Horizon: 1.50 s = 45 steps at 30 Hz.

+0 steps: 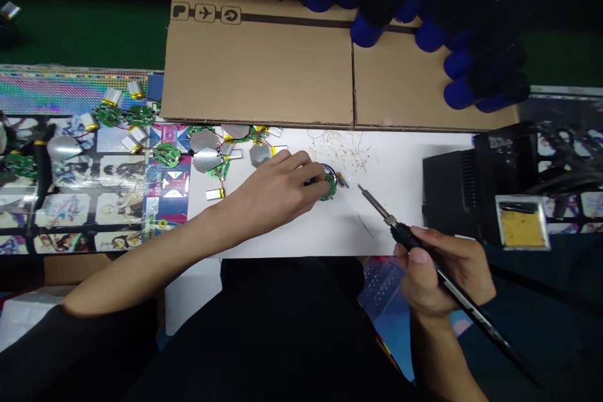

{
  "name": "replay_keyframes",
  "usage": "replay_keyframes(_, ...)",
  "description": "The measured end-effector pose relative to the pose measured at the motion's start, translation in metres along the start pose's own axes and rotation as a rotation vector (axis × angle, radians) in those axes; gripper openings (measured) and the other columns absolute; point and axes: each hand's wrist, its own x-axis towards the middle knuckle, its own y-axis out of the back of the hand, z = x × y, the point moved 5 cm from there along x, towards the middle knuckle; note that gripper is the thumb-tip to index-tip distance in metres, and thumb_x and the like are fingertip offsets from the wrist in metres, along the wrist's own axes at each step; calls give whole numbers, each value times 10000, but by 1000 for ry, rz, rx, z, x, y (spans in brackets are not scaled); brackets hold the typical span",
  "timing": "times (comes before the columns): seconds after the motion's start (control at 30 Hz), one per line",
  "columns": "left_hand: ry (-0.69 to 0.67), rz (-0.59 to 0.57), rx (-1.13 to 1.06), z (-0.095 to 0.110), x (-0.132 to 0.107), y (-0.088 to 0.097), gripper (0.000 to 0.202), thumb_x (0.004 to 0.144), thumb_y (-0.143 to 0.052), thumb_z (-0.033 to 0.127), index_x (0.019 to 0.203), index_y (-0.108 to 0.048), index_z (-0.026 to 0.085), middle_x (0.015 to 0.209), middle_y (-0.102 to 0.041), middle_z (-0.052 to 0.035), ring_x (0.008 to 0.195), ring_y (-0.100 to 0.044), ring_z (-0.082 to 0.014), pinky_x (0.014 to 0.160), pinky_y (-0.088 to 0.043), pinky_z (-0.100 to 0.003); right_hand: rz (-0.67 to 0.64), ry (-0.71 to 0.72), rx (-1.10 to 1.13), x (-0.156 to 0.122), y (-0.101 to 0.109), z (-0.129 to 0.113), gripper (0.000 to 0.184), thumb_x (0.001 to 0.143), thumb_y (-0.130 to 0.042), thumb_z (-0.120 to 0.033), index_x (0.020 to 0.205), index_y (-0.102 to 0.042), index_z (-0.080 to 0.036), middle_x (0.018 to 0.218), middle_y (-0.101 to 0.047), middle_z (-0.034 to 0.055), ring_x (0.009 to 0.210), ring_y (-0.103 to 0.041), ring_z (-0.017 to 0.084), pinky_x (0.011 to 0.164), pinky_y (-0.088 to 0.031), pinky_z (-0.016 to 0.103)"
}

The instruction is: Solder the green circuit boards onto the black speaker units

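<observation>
My right hand (445, 270) is closed around the black handle of a soldering iron (377, 204), whose metal tip points up and left over the white work surface (301, 232). With bent fingers my left hand (294, 185) grips a round green circuit board (330, 185) near the middle of that surface. My fingers cover much of the board, and a dark curved rim shows along its upper edge. Just right of the board lies a small metal piece (343, 180), a short gap from the iron's tip. Thin wire strands (346, 151) are scattered behind it.
Left of my hand lie several green boards (167, 154) with silver battery cells (215, 193) and metal discs (207, 160). A cardboard box (264, 75) stands behind, with blue-ended dark cylinders (367, 28) on it. At right are a black unit (452, 188) and a yellow sponge tray (522, 226).
</observation>
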Motion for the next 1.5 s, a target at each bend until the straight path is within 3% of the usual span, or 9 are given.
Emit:
replay_keyframes(0.2, 81, 96, -213, -7, -13, -5, 158, 1083, -599, 275, 1127, -716, 178, 1316, -691, -129, 1158, -621, -287, 977, -527, -452, 180, 36, 41, 17, -7, -9, 414, 826, -858, -181, 1207, -702, -221, 967, -789, 51, 685, -779, 189, 552, -652, 303)
replay_keyframes(0.43, 318, 146, -596, -16, -22, -38, 128, 1021, -686, 256, 1114, -611, 208, 1465, -553, -145, 1337, -613, -263, 1069, -571, -446, 147, 22, 269, 30, -35, -16, 298, 1060, -594, -260, 1354, -554, -283, 943, -800, 16, 585, -772, 180, 409, -570, 267)
replay_keyframes(0.6, 324, 138, -672, -34, -37, -11, 129, 1001, -720, 277, 1000, -607, 213, 1385, -660, -115, 1335, -646, -257, 1064, -577, -434, 81, 32, 368, 39, -71, -23, 160, 1086, -502, -211, 1212, -587, -261, 972, -806, 42, 642, -779, 174, 518, -625, 311)
replay_keyframes(0.73, 468, 283, -653, -82, -76, 45, 181, 954, -765, 314, 969, -614, 215, 1332, -702, -117, 1350, -641, -263, 1106, -562, -437, -137, 60, 315, 39, -115, -27, 174, 999, -647, -167, 1141, -573, -237, 1162, -767, 105, 1054, -781, 234, 812, -651, 400)
replay_keyframes(0.87, 745, 560, -496, -166, -116, 90, 335, 813, -847, 420, 909, -591, 226, 1312, -687, -88, 1219, -687, -263, 1101, -570, -430, -310, 138, 146, 35, -169, -37, 274, 941, -725, -192, 1140, -548, -259, 1276, -726, 106, 1162, -706, 270, 958, -585, 454)
replay_keyframes(1.03, 1105, 598, -218, -267, -129, 98, 311, 746, -785, 406, 836, -560, 211, 1075, -709, -58, 1018, -689, -241, 944, -576, -374, -463, 256, -104, 42, -225, -53, 286, 914, -713, -168, 1150, -580, -259, 1158, -734, 94, 1046, -641, 319, 874, -500, 446)
replay_keyframes(1.17, 1172, 531, -125, -299, -115, 95, 280, 721, -762, 364, 829, -555, 209, 916, -690, -40, 897, -665, -225, 881, -532, -341, -425, 312, -138, 56, -231, -55, 267, 901, -626, -82, 1115, -614, -241, 993, -729, 72, 928, -644, 291, 813, -481, 397)
replay_keyframes(1.27, 1091, 547, -81, -297, -92, 101, 289, 718, -740, 316, 933, -593, 190, 1088, -685, -108, 1080, -644, -294, 995, -515, -399, -353, 328, -121, 63, -216, -50, 302, 887, -558, -25, 1093, -627, -235, 927, -724, 49, 857, -680, 250, 774, -509, 352)
replay_keyframes(1.5, 768, 397, -118, -278, 23, 80, 433, 880, -690, 285, 1301, -648, 194, 1333, -706, -111, 1218, -649, -288, 1117, -481, -378, -266, 23, 151, 71, -161, -21, 177, 916, -586, -151, 1068, -617, -236, 861, -702, 15, 720, -727, 177, 670, -589, 286)
